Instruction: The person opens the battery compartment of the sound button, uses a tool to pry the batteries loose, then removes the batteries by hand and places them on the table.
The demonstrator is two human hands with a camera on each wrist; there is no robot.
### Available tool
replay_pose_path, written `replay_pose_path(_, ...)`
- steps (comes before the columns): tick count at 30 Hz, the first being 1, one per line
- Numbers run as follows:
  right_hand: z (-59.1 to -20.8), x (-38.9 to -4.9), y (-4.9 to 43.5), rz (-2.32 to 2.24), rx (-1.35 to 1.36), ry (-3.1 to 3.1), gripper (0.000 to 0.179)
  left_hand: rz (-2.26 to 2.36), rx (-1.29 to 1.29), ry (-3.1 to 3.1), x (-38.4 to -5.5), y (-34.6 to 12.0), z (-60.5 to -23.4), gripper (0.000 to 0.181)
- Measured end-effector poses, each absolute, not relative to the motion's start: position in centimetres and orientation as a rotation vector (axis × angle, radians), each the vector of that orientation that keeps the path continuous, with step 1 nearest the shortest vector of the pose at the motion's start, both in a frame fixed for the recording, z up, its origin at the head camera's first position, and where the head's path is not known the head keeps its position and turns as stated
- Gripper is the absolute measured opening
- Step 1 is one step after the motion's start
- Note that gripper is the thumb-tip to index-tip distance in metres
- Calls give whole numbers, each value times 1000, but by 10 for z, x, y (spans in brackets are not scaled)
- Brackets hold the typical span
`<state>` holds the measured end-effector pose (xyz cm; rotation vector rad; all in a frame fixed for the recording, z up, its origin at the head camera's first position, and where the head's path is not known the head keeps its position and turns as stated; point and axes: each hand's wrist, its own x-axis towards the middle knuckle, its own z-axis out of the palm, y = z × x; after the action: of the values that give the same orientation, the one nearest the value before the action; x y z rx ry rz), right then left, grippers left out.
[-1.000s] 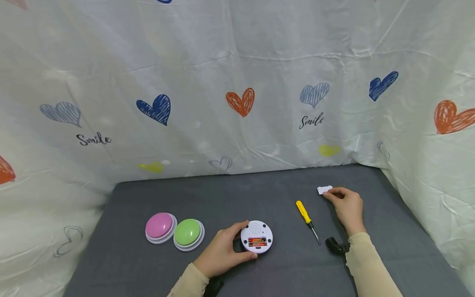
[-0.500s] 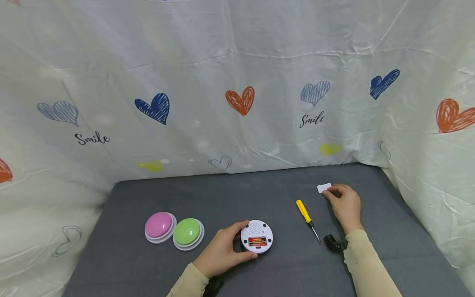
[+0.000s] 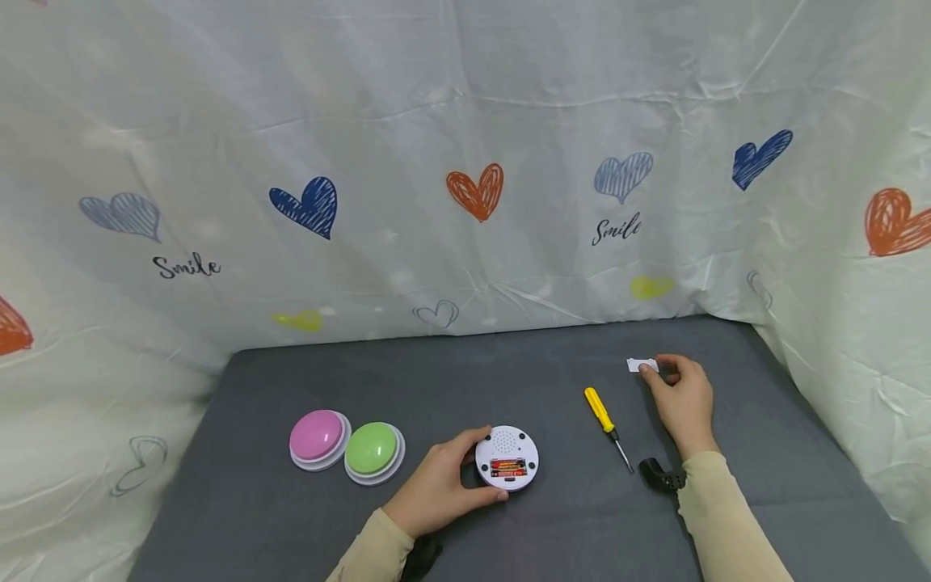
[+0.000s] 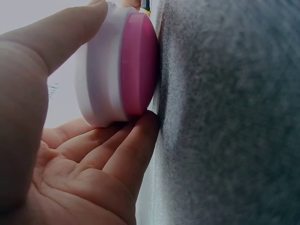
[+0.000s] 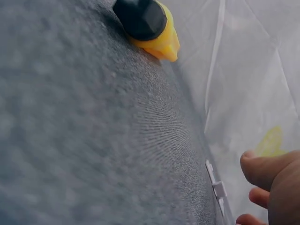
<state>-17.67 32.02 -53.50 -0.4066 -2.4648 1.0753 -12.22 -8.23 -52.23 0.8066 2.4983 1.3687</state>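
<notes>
My left hand grips a round push button between thumb and fingers, its white underside facing up. Red batteries show in its uncovered compartment. In the left wrist view its pink dome faces down against the cloth. Farther right, my right hand is at a small white battery cover, thumb overlapping it in the head view. The right wrist view shows the thumb standing apart from the cover, which lies on the cloth.
A yellow-handled screwdriver lies between the hands, tip toward the person. Left of the left hand sit a green-domed button and a pink-domed button, both dome up. A white curtain with printed hearts hangs behind the grey table.
The right thumb and forefinger have spread apart at the battery cover, which has turned slightly. The left hand keeps its hold on the button. The head view has shifted a little.
</notes>
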Motion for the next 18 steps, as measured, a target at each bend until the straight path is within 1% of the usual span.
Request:
replay_pose_path(3, -533, -173, 316, 1089, -417, -2468, 42, 1385, 788, 2486, -123, -84, -522, 89)
replay_pose_path(8, -531, -169, 306, 1090, -354, -2540, 44, 1442, 771, 2456, -125, -87, -525, 89)
replay_pose_path(13, -520, -164, 297, 1101, -215, -2751, 53, 1457, 766, 2455, -126, -86, -526, 89)
replay_pose_path(18, -513, -161, 291, 1080, -51, -2966, 52, 1454, 762, 2462, -126, -85, -527, 88)
